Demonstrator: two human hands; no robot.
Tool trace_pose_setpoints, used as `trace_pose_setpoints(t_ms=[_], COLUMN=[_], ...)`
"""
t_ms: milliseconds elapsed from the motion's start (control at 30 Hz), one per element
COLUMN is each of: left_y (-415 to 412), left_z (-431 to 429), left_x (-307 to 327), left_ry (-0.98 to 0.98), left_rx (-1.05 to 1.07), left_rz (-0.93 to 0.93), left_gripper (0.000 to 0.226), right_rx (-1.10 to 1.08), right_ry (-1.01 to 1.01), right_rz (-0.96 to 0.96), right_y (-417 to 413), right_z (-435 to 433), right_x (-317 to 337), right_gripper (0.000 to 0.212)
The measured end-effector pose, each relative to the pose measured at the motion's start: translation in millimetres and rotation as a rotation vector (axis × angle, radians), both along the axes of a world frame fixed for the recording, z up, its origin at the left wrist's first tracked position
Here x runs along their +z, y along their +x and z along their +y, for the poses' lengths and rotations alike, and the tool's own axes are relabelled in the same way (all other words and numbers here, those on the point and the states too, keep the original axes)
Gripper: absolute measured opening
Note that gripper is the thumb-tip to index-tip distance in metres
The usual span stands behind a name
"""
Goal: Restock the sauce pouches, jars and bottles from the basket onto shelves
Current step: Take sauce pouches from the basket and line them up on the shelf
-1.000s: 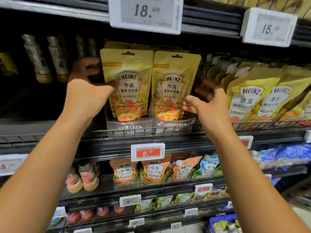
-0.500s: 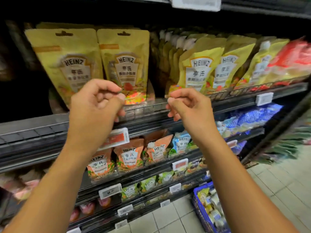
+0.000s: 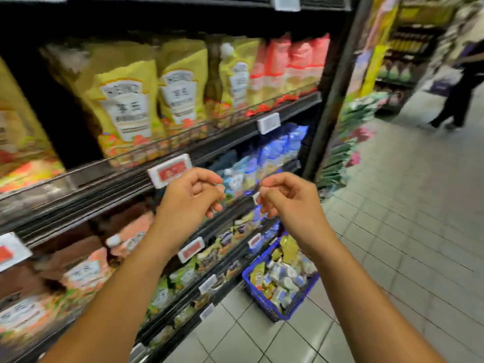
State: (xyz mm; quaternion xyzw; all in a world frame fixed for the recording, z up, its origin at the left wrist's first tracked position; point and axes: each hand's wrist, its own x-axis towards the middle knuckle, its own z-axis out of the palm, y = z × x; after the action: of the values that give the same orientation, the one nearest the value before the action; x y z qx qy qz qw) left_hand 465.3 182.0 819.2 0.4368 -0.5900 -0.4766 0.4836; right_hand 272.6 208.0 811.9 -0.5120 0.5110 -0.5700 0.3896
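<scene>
My left hand (image 3: 190, 195) and my right hand (image 3: 290, 200) hang in the air in front of the shelves, fingers loosely curled and holding nothing. Above them yellow Heinz sauce pouches (image 3: 125, 106) stand in rows on a black shelf (image 3: 235, 132), with red pouches (image 3: 288, 66) further right. A blue basket (image 3: 247, 282) full of mixed pouches sits on the tiled floor below my right hand, against the bottom shelf. The picture is blurred by head motion.
Lower shelves hold orange pouches (image 3: 131, 239), blue packs (image 3: 277, 148) and small green packs. Price tags (image 3: 170, 171) stick out from the shelf edges. The shelf unit ends at a dark post (image 3: 332, 100). A person (image 3: 461, 95) walks in the aisle at far right.
Both hands came off the yellow pouches on the shelf and dropped lower, empty. My view swung right and down, bringing the basket and the aisle floor into sight.
</scene>
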Motion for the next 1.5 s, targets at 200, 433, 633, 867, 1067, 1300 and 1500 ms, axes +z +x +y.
trace_pose_setpoints(t_ms=[200,433,633,867,1067,1300,1500], left_y=[-87,-165,-200,-231,-260,-288,-297], left_z=[-11,-10,-22,-63,-124,-205,-251], left_x=[-22,-44,-57,-85,-119,-175,-243], left_ry=[0.065,0.143,0.19,0.234,0.303,0.443,0.568], left_rx=[-0.141,-0.267,-0.34,-0.386,-0.407,-0.419,-0.432], left_rz=[0.018,0.043,-0.003,-0.022,-0.033,-0.077,-0.158], left_gripper=[0.017,0.015,0.008,0.009,0.01,0.009,0.008], right_rx=[-0.149,-0.272,-0.341,-0.413,-0.474,-0.55,-0.582], right_ry=[0.039,0.138,0.181,0.238,0.305,0.417,0.541], right_rz=[-0.031,-0.026,0.004,-0.026,-0.057,-0.116,-0.201], right_y=[-77,-140,-179,-207,-235,-261,-276], right_z=[29,55,56,27,-25,-97,-136], right_x=[-12,-29,-44,-69,-98,-151,-214], right_gripper=[0.022,0.022,0.013,0.013,0.009,0.014,0.013])
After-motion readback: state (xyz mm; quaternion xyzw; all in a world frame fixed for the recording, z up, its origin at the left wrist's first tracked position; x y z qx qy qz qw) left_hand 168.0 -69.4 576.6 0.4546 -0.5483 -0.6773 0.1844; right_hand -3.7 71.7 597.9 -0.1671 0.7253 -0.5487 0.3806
